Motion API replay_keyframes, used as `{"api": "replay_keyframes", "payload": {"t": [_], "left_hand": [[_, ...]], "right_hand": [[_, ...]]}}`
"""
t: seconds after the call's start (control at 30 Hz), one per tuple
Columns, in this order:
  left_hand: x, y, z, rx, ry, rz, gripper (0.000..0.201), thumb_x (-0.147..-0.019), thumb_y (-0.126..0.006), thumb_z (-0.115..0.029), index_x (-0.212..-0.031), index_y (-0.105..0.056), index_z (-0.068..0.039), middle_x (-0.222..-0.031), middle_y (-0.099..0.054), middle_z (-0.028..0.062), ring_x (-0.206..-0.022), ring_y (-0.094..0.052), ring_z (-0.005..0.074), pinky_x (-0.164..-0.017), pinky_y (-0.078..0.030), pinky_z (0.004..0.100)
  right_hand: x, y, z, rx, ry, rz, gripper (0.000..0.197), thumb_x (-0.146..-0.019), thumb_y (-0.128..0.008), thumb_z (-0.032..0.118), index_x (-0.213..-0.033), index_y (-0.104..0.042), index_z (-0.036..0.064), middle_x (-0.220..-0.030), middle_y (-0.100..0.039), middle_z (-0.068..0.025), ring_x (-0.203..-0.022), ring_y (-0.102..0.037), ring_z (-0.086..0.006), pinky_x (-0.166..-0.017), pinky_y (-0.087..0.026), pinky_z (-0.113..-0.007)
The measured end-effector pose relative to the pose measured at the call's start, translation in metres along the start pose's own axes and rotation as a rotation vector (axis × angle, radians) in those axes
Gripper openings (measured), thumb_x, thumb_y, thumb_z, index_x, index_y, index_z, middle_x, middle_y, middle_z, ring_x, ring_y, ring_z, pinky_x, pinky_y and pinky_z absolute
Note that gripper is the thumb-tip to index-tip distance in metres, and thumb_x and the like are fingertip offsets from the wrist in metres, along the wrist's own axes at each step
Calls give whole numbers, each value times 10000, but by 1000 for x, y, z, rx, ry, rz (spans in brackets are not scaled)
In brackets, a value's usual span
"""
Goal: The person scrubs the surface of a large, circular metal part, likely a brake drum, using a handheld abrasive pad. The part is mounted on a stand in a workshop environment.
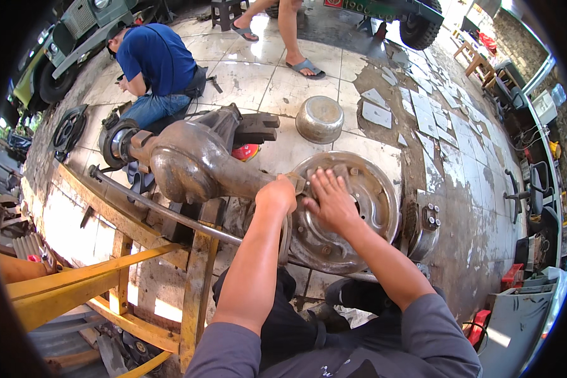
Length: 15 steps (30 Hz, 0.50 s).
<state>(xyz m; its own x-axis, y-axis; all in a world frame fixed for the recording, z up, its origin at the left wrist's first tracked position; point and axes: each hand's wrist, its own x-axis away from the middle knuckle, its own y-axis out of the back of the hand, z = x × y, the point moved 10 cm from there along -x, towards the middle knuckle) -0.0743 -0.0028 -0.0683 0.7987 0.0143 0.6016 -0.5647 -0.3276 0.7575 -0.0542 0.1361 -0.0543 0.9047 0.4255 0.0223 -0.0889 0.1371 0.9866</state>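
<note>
A worn metal axle housing (192, 160) with a rounded bulge lies across the view in front of me. At its right end is a round, dished brake backing plate (372, 217). My left hand (276, 194) is closed around the end of the axle tube beside the plate, with most of its fingertips hidden. My right hand (331, 200) lies flat on the plate's upper left face, fingers stretched out. A small brownish patch shows by its fingertips; whether it is a separate piece under them I cannot tell. Right of the plate is a bolted hub or drum (425, 230).
A yellow metal frame (198, 277) stands at lower left, with a long metal rod (164, 211) across it. An upturned metal pot (320, 118) sits beyond the plate. A person in blue (157, 60) crouches at far left; another person's sandalled foot (305, 68) is ahead. Broken tiles (425, 116) lie right.
</note>
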Motion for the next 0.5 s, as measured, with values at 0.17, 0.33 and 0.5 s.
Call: {"api": "replay_keyframes", "payload": {"t": [0.17, 0.33, 0.5], "left_hand": [[-2, -1, 0, 11, 2, 6, 570, -839, -652, -94, -1353, -449, 44, -1230, -661, 236, -1160, -648, 343, -954, -530, 420], [2, 2, 0, 5, 5, 17, 576, -847, -646, -101, -1367, -443, 43, -1237, -660, 232, -1170, -644, 338, -958, -529, 415], [3, 2, -3, -12, -10, 5, 589, -846, -648, -109, -1375, -439, 42, -1249, -656, 226, -1178, -640, 332, -964, -527, 412]], "right_hand": [[-10, 3, -17, 25, -93, -48, 765, -1013, -320, 602, -1535, -322, 43, -1598, -304, -174, -1497, -244, -330, -1220, -174, -479], [-8, 0, -13, -40, -6, -49, 799, -1006, -316, 623, -1517, -330, 8, -1585, -317, -193, -1491, -254, -341, -1212, -196, -492], [-7, -6, -5, 19, 6, -67, 764, -1014, -319, 607, -1503, -361, 21, -1588, -320, -182, -1493, -255, -335, -1217, -180, -480]]}}
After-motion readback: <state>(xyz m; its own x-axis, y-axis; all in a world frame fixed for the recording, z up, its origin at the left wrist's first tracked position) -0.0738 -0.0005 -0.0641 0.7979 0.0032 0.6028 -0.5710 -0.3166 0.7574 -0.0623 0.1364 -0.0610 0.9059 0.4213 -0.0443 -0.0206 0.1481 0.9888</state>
